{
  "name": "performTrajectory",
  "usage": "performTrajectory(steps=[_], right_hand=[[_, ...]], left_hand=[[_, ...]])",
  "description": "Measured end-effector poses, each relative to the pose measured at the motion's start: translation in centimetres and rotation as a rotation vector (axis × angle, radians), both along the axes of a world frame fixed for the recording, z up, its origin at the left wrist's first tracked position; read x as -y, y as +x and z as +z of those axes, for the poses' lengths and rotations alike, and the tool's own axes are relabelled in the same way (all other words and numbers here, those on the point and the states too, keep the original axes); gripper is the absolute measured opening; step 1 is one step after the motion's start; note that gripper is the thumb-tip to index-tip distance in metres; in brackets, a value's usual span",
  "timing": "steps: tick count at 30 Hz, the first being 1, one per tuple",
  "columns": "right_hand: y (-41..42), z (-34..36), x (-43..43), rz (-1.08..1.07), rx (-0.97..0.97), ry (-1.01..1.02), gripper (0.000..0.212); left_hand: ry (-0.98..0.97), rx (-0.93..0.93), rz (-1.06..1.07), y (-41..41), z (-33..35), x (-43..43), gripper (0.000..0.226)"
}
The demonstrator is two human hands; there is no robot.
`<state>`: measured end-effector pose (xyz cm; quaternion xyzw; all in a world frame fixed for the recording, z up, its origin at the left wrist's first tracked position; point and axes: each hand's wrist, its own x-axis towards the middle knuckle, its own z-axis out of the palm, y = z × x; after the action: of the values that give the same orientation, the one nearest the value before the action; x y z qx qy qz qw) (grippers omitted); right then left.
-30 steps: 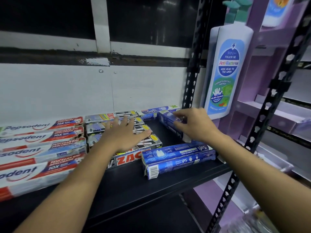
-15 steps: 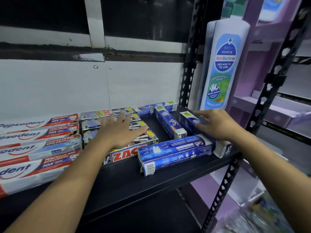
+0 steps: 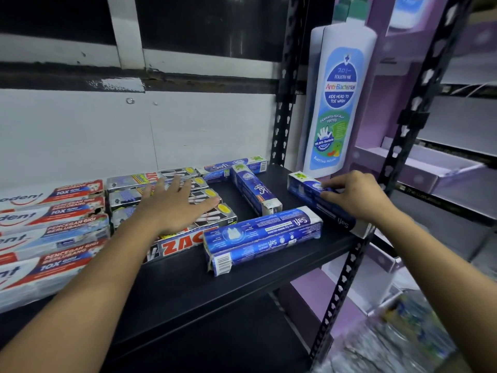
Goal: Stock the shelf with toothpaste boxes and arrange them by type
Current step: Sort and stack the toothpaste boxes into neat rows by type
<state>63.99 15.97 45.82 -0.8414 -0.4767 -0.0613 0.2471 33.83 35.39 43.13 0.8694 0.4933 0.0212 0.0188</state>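
On the black shelf (image 3: 188, 286) lie red-and-white Pepsodent boxes (image 3: 51, 232) at the left, black Zact boxes (image 3: 188, 243) in the middle and blue Safi boxes at the right. My left hand (image 3: 172, 205) rests flat with straight fingers on the Zact boxes. My right hand (image 3: 355, 197) grips one blue Safi box (image 3: 304, 185) lying at the shelf's right edge, pointing front to back. Two stacked Safi boxes (image 3: 263, 238) lie crosswise at the front. Another Safi box (image 3: 252, 191) lies angled behind them, and one Safi box (image 3: 228, 168) sits against the back wall.
A black perforated upright (image 3: 403, 146) stands at the shelf's front right corner, another upright (image 3: 285, 103) at the back. A tall cardboard bottle display (image 3: 338, 103) and a purple stand (image 3: 419, 168) are to the right. A white wall closes the back.
My right hand has drawn the blue Safi box rightward, from the middle of the shelf to its right edge. My left hand has stayed flat on the Zact boxes.
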Motion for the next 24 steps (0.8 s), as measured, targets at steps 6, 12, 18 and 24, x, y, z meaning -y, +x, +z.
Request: performTrajectory(steps=[6,12,18,24], right_hand=[[-1.4,0.4,-1.0,0.006,0.125,0.048,0.035],[-5.3,1.0,-6.1,0.312,-0.076,0.076,0.033],[-6.0,0.4,-10.2,0.36,-0.356,-0.045,0.047],[-7.7,0.1,-11.3,0.427,-0.526,-0.063,0.053]], left_hand=[[-0.001,0.006,0.001,0.0,-0.1,-0.2,0.135],[-0.006,0.013,0.001,0.1,-0.1,-0.1,0.139],[-0.009,0.018,0.004,0.0,0.0,0.2,0.128],[-0.017,0.022,0.012,0.0,0.0,0.3,0.123]])
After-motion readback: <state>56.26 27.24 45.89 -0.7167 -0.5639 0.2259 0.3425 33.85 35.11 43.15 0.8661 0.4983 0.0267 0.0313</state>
